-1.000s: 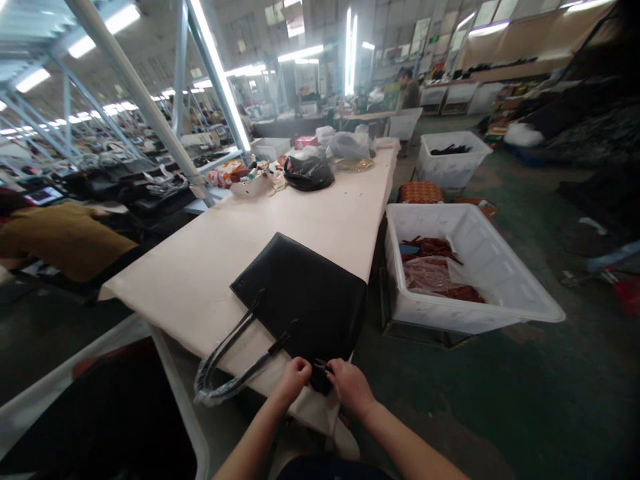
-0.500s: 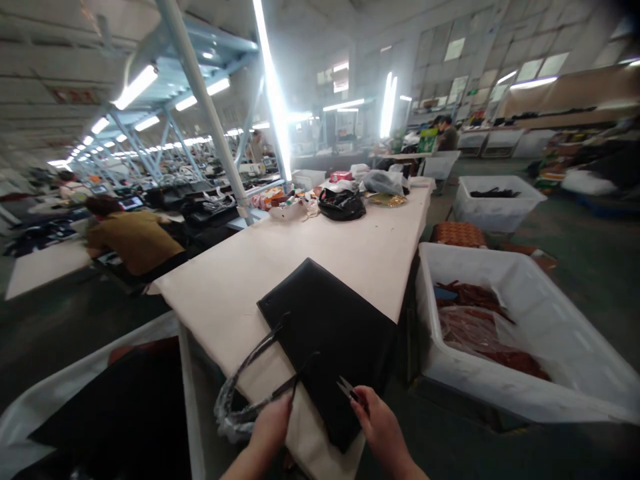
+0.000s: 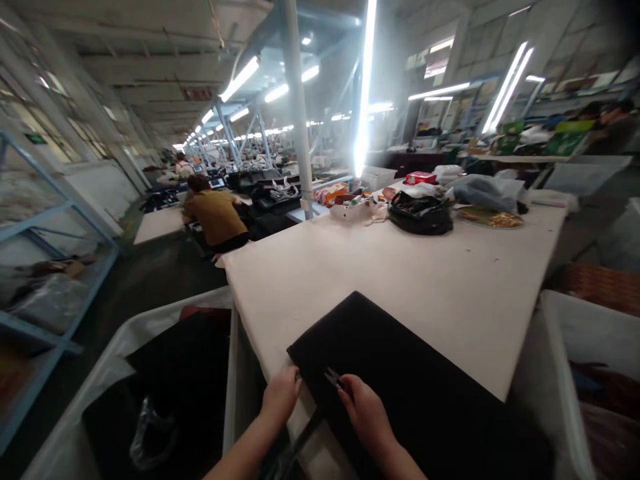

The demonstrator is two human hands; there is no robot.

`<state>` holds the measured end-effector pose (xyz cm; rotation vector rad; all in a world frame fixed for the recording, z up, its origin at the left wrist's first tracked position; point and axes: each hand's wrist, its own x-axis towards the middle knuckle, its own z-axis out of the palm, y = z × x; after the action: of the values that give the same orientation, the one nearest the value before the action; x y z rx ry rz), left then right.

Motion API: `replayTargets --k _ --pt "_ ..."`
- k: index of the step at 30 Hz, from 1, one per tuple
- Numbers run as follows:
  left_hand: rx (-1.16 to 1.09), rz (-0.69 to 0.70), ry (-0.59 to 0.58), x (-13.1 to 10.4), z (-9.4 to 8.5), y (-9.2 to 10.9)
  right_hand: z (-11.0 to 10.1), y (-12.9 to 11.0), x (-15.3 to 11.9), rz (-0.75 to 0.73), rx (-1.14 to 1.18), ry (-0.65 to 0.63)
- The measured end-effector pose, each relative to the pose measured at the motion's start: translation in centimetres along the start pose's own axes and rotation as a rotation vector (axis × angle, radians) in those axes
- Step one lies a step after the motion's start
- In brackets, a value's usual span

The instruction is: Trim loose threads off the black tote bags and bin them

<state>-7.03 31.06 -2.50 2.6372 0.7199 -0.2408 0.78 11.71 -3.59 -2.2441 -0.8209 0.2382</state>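
A flat black leather bag lies on the near end of a long pale table. My left hand grips the bag's near left corner at the table edge. My right hand rests on the bag and holds small thread snips, blades pointing away from me. The bag's handles hang below the table edge between my forearms, mostly hidden.
A white bin with black bags stands at the left below the table, another white bin at the right. A black plastic bag, boxes and clutter sit at the table's far end. A seated person in a mustard top works at the left.
The view has swung left and closer to the bag. My left hand has moved from the wrapped handles to the bag's corner; my right hand still holds the snips.
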Motion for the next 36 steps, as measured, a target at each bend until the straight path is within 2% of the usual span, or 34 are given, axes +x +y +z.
replayTargets --k 3,5,9,14,17,20,28,30,33,36 --pt "0.004 -0.071 0.005 5.5 0.7 -1.8 2.5 -0.6 4.6 -0.037 -0.069 -0.04" --pt "-0.019 -0.101 -0.027 7.8 1.4 -2.6 4.1 -0.7 7.0 -0.056 -0.14 -0.072" --pt "-0.15 -0.13 -0.119 10.2 2.0 -4.1 6.8 -0.7 9.7 -0.094 -0.281 -0.14" --pt "-0.439 -0.199 -0.292 12.0 1.9 -5.8 8.5 -1.2 11.3 -0.131 -0.379 -0.171" --pt "-0.601 -0.231 -0.346 12.4 2.1 -6.5 8.9 -1.6 12.0 -0.143 -0.409 -0.182" --pt "-0.693 -0.238 -0.347 12.4 2.5 -6.9 9.1 -1.8 12.4 -0.145 -0.426 -0.192" --pt "-0.677 -0.149 -0.216 12.0 3.6 -7.4 9.8 -2.0 11.6 -0.095 -0.388 -0.172" --pt "-0.667 -0.106 -0.167 11.7 3.6 -7.3 9.2 -2.3 11.3 -0.057 -0.351 -0.137" --pt "-0.697 -0.08 -0.111 10.7 3.4 -7.2 7.1 -2.7 10.1 0.007 -0.277 -0.066" --pt "-0.769 -0.146 -0.158 8.6 3.8 -7.7 4.5 -2.5 6.9 0.095 -0.121 -0.013"
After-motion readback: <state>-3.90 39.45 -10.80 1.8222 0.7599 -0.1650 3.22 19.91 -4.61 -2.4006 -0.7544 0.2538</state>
